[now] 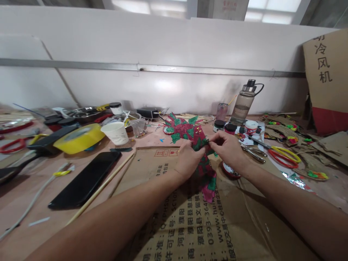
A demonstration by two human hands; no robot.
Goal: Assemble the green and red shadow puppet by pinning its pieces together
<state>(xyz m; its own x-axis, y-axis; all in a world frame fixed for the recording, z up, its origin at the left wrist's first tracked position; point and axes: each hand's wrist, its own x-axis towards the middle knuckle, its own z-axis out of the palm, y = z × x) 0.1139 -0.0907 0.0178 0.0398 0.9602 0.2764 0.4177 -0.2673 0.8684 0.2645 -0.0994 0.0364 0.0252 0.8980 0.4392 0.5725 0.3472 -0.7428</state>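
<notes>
A magenta and green painted craft piece with leaf-like shapes and a few gold dots lies over the flattened cardboard. My left hand is closed around its middle part, the thumb pointing toward my other hand. Close by on the right, my right hand pinches thumb and forefinger together at the piece's edge. Whatever small thing sits between those fingertips is too tiny to make out. A small round red-rimmed lid with bits in it sits beneath my right wrist.
On the left are a black phone, a wooden stick, yellow tape and a paper cup. To the right lie scissors, pliers, paint jars and a water bottle. A white wall rises behind.
</notes>
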